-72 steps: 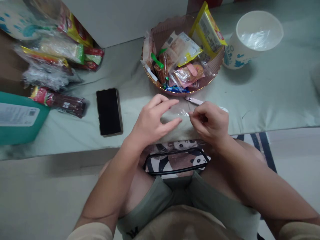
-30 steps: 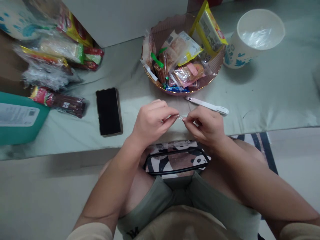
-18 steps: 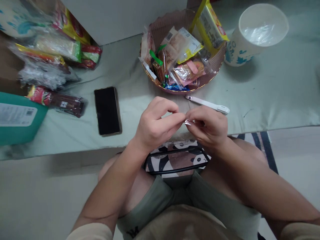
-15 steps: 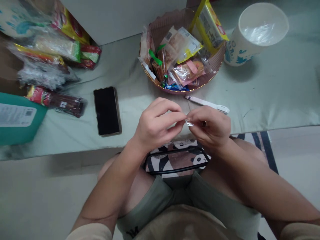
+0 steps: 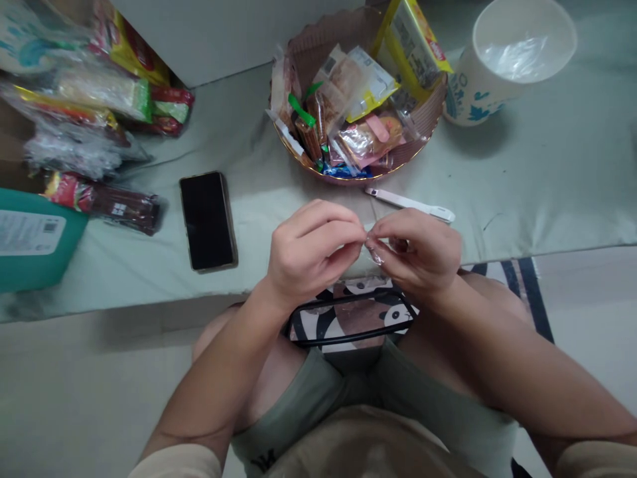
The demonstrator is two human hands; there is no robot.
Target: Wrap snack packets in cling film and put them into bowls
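Over the front edge of the table, both hands meet at a small, shiny clear plastic wrapper (image 5: 375,253). My left hand (image 5: 314,251) pinches its left end between thumb and fingertips. On the other side, my right hand (image 5: 425,252) grips it with thumb and curled forefinger. Something dark and glossy shows inside the right hand's curl, too covered to name. Just beyond the right hand lies a slim white tool (image 5: 411,204). Behind it stands a pinkish, gold-rimmed bowl (image 5: 284,133) full of wrapped snacks (image 5: 371,136).
A black phone (image 5: 208,222) lies left of my hands. Packaged snacks (image 5: 99,99) and a teal container (image 5: 34,265) crowd the far left. A white tub (image 5: 465,99) holding clear plastic stands back right. Below the hands is a panda-print seat (image 5: 358,317) between my legs.
The hands stay together with small finger movements. More of the wrapper now shows below the fingertips, and it slants downward. The whole view has shifted slightly.
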